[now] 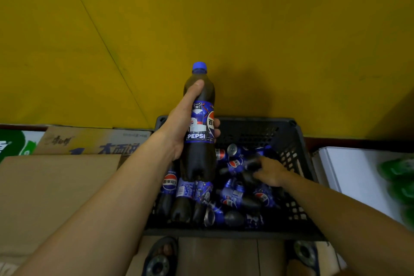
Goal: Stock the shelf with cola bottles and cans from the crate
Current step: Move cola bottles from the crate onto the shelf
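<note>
Head view looks down at a black slatted plastic crate [298, 141] standing against a yellow wall [246, 18]; a thin seam runs slantwise down the wall's left part. To the crate's left lie brown cardboard boxes [56, 186], one printed with blue characters, and at the far left a white-and-green carton [13, 143]. To its right stands a white box [349, 163] with blurred green shapes on it. Wood-toned floor [219, 255] shows below the crate, with two sandalled feet [160, 257] at its near edge.

Left hand [179, 127] holds a cola bottle [199, 123] upright above the crate, fingers clamped around its labelled middle, thumb up on the shoulder below the blue cap. Right hand [271, 172] reaches into the crate, fingers curled on a dark bottle [251, 164] lying among the jumbled bottles and cans [233, 195] inside.
</note>
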